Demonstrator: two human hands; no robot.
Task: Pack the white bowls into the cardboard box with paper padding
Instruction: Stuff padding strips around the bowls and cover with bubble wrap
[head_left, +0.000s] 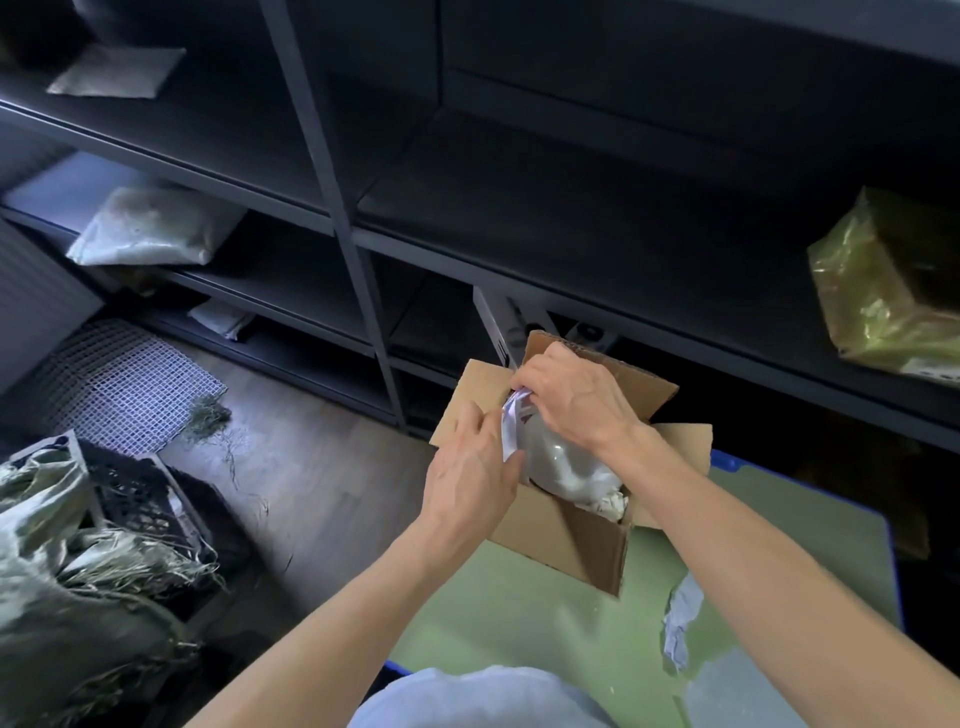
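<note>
An open cardboard box (561, 540) stands on a green surface (519, 613) with its flaps up. Inside it lies a white bowl (558, 460), tilted on its side, with crumpled paper (613, 505) beside it at the near right. A white sheet of paper padding (511, 421) runs along the bowl's left rim. My right hand (571, 395) pinches the top of that sheet at the far side of the box. My left hand (470, 467) holds the sheet's lower part against the box's left wall. Whether other bowls lie under the paper is hidden.
A torn paper strip (680, 623) lies on the green surface at the near right. Dark metal shelving (332, 171) stands behind the box, with plastic-wrapped packages (150, 226) and a yellowish wrapped parcel (888, 291). A sack with straw (67, 571) and a black crate (135, 499) stand on the floor left.
</note>
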